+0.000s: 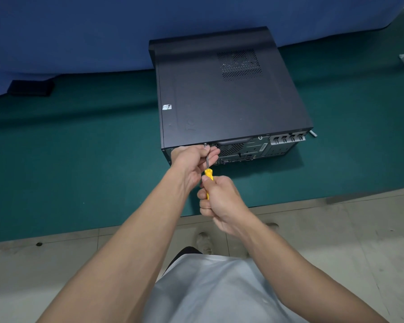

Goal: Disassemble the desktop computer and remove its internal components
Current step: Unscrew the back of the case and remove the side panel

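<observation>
The right hand (222,201) grips the yellow screwdriver (208,174) handle, while the left hand (191,160) pinches its shaft at the computer (231,94).

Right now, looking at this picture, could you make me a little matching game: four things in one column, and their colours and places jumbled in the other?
Things:
1. screwdriver
2. computer case
3. mat
4. cloth

Colour and place:
A. blue, behind the case
B. yellow handle, gripped by the right hand
C. green, under the case
D. black, cover closed, lying on its side

Pairs: 1-B, 2-D, 3-C, 4-A.
</observation>
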The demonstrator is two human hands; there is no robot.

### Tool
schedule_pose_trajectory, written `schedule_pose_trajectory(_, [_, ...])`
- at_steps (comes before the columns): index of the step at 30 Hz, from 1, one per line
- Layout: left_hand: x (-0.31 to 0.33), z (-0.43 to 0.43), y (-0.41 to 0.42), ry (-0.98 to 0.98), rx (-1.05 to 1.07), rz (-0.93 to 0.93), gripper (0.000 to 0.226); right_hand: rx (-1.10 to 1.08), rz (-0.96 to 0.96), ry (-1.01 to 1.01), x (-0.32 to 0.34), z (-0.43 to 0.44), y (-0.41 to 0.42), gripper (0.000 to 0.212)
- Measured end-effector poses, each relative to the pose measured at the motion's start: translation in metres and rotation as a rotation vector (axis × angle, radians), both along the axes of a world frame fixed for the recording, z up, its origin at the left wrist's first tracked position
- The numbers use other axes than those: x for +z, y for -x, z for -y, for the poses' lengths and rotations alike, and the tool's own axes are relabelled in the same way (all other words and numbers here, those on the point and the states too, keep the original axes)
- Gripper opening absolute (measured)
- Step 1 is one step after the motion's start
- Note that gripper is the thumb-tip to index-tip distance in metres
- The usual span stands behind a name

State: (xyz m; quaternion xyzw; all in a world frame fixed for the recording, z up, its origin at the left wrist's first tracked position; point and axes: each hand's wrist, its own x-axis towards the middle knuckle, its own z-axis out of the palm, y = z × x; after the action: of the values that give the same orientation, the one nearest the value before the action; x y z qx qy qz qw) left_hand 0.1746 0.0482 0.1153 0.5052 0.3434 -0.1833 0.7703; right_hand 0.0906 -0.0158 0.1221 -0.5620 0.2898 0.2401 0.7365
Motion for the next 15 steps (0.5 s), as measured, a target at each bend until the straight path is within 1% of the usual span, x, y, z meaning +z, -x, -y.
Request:
schedule_pose_trajectory(3, [0.000,0.002,0.001,-0.009,-0.012,0.002,0.010,0.229,0.086,0.558,-0.004,-0.005,0.001,0.016])
schedule_pose_trajectory(4, [-0.001,0.002,0.002,-0.010,-0.014,0.003,0.011,0.276,0.110,0.671,-0.005,-0.006,0.001,0.014])
schedule_pose_trajectory(5, [-0.001,0.002,0.002,-0.010,-0.013,0.006,0.011,0.271,0.118,0.690,-0.006,-0.008,0.002,0.013])
schedule_pose_trajectory(6, [-0.001,0.002,0.002,-0.009,-0.012,0.008,0.012,0.229,0.122,0.611,-0.007,-0.007,0.002,0.013])
schedule_pose_trajectory(7, [-0.001,0.001,0.002,-0.006,-0.010,0.010,0.012,0.148,0.116,0.444,-0.008,-0.005,0.002,0.014])
schedule_pose_trajectory(9, [0.000,0.001,0.001,0.003,-0.006,0.006,0.011,-0.024,0.050,-0.035,-0.010,0.005,0.003,0.018])
schedule_pose_trajectory(11, [0.001,0.002,0.002,-0.006,-0.020,0.010,0.010,-0.129,-0.068,-0.502,-0.013,0.017,0.009,0.024])
schedule_pose_trajectory(12, [0.001,0.001,0.002,-0.033,-0.044,0.020,0.008,-0.154,-0.101,-0.652,-0.015,0.020,0.011,0.026])
schedule_pose_trajectory(13, [0.001,-0.001,0.002,-0.089,-0.091,0.036,0.008,-0.164,-0.106,-0.740,-0.018,0.020,0.012,0.025])
schedule_pose_trajectory(14, [0.002,-0.003,0.001,-0.188,-0.160,0.065,0.010,-0.167,-0.095,-0.789,-0.021,0.019,0.011,0.022])
schedule_pose_trajectory(15, [0.002,-0.007,-0.001,-0.349,-0.255,0.112,0.015,-0.170,-0.078,-0.816,-0.023,0.016,0.009,0.020])
